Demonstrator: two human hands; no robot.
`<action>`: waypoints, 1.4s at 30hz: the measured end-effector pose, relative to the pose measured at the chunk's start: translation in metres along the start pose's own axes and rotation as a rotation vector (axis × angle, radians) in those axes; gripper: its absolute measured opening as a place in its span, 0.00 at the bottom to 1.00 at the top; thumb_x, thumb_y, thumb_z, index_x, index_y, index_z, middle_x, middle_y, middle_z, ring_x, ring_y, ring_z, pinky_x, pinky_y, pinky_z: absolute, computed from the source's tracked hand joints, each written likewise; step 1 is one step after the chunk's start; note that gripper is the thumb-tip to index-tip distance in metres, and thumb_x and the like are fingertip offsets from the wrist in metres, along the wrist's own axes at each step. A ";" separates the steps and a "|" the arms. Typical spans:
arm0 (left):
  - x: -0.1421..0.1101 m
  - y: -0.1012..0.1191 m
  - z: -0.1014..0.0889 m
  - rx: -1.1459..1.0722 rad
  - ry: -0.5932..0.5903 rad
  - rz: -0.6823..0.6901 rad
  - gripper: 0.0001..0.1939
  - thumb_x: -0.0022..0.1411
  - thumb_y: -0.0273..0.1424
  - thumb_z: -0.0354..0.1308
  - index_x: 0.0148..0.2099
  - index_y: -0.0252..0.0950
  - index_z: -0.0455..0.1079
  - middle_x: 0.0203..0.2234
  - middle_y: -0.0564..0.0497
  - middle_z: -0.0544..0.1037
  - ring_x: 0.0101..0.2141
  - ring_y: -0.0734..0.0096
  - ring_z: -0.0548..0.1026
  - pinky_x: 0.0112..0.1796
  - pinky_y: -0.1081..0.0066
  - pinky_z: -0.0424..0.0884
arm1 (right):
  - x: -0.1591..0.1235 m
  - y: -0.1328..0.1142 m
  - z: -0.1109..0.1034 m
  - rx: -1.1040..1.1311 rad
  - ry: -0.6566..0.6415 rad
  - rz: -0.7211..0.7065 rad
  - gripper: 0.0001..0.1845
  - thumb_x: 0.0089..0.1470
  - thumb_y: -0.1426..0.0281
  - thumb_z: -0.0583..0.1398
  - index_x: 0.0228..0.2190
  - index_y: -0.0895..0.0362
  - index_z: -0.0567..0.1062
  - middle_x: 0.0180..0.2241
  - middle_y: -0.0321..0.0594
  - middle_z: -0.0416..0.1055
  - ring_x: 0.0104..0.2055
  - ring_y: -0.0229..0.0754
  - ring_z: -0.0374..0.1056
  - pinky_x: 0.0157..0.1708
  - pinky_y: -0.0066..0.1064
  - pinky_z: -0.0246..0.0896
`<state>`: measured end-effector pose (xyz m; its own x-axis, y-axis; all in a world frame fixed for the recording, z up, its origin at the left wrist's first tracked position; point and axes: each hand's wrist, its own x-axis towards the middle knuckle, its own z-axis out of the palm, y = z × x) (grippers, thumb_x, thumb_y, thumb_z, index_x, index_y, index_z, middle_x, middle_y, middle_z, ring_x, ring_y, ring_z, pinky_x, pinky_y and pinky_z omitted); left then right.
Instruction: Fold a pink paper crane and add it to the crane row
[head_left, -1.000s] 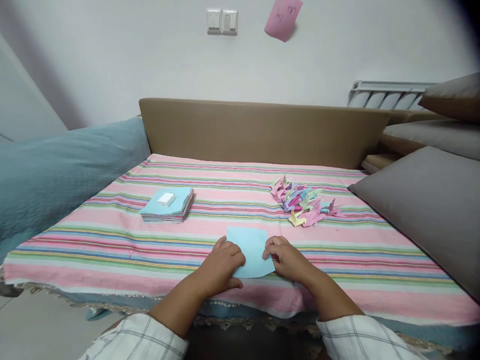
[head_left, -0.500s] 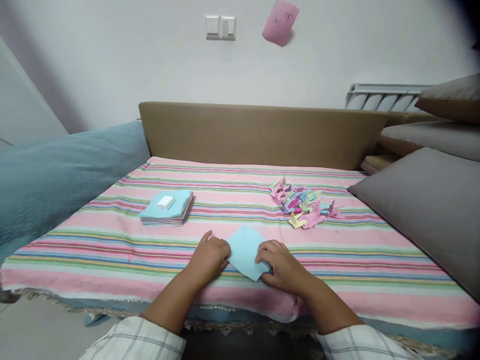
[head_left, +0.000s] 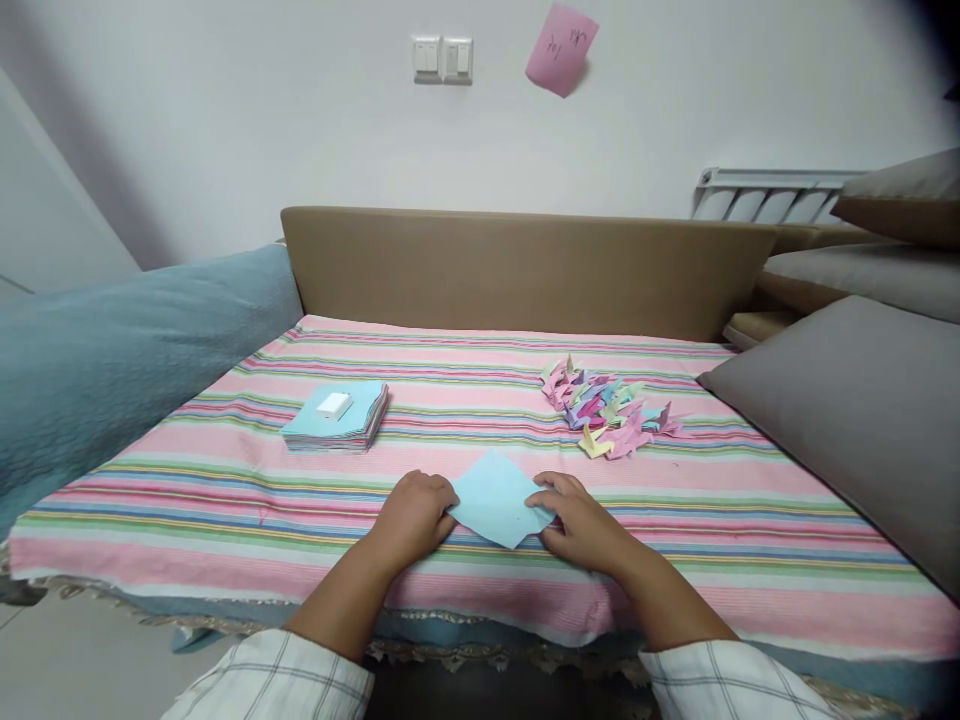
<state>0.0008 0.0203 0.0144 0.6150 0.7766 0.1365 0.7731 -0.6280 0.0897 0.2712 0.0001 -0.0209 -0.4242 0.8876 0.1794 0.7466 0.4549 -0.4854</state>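
A light blue square of paper [head_left: 499,500] lies turned like a diamond on the striped cloth in front of me. My left hand [head_left: 417,510] pinches its left corner, fingers curled. At the right corner, my right hand [head_left: 574,518] grips the paper between thumb and fingers. Behind the paper to the right is a heap of small folded paper cranes [head_left: 604,408] in pink, purple, blue, green and yellow. Farther left rests a stack of square paper [head_left: 352,415], blue on top, with a small white block [head_left: 334,405] on it.
The striped cloth [head_left: 225,470] covers a sofa seat with a brown backrest [head_left: 525,270]. A blue-covered armrest [head_left: 150,340] bounds the left, grey cushions [head_left: 847,400] the right. Light switches [head_left: 442,60] and a pink note [head_left: 562,50] are on the wall.
The right side of the paper, which was partly bent under my right hand, now lies spread out wider. My right hand has shifted slightly right, and my left fingers have curled in.
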 end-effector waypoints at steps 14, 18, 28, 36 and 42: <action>0.002 -0.008 -0.004 -0.048 -0.053 -0.235 0.12 0.55 0.41 0.58 0.29 0.37 0.73 0.29 0.49 0.75 0.34 0.64 0.72 0.35 0.69 0.63 | 0.000 0.014 -0.007 0.032 0.017 0.106 0.10 0.47 0.69 0.58 0.33 0.55 0.76 0.49 0.47 0.63 0.54 0.49 0.56 0.53 0.40 0.53; 0.003 -0.008 -0.005 -0.043 -0.048 -0.296 0.15 0.57 0.42 0.55 0.28 0.37 0.73 0.29 0.49 0.75 0.34 0.65 0.72 0.33 0.70 0.62 | 0.002 0.015 -0.007 0.042 0.021 0.142 0.11 0.52 0.62 0.56 0.30 0.55 0.76 0.47 0.45 0.64 0.53 0.48 0.57 0.52 0.39 0.53; 0.008 -0.007 -0.003 -0.007 -0.050 -0.370 0.19 0.60 0.44 0.51 0.28 0.37 0.73 0.30 0.48 0.75 0.34 0.64 0.73 0.31 0.70 0.62 | 0.007 0.013 -0.005 -0.004 0.066 0.222 0.16 0.56 0.61 0.53 0.26 0.56 0.74 0.44 0.45 0.66 0.49 0.46 0.59 0.50 0.36 0.53; 0.009 -0.005 0.001 0.055 -0.033 -0.374 0.18 0.60 0.43 0.51 0.28 0.36 0.72 0.30 0.48 0.75 0.34 0.63 0.73 0.32 0.69 0.63 | 0.009 0.013 0.001 -0.064 0.111 0.272 0.16 0.56 0.62 0.53 0.24 0.57 0.71 0.41 0.43 0.68 0.45 0.45 0.60 0.47 0.35 0.53; 0.009 -0.004 0.001 0.098 -0.041 -0.358 0.17 0.60 0.42 0.51 0.27 0.36 0.72 0.29 0.47 0.75 0.33 0.64 0.72 0.32 0.69 0.63 | 0.010 0.012 0.003 -0.086 0.135 0.296 0.15 0.56 0.62 0.53 0.22 0.56 0.68 0.38 0.41 0.68 0.43 0.44 0.60 0.44 0.33 0.54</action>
<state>0.0036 0.0302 0.0146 0.3070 0.9488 0.0736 0.9503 -0.3098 0.0294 0.2741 0.0144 -0.0278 -0.1153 0.9810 0.1558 0.8702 0.1754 -0.4605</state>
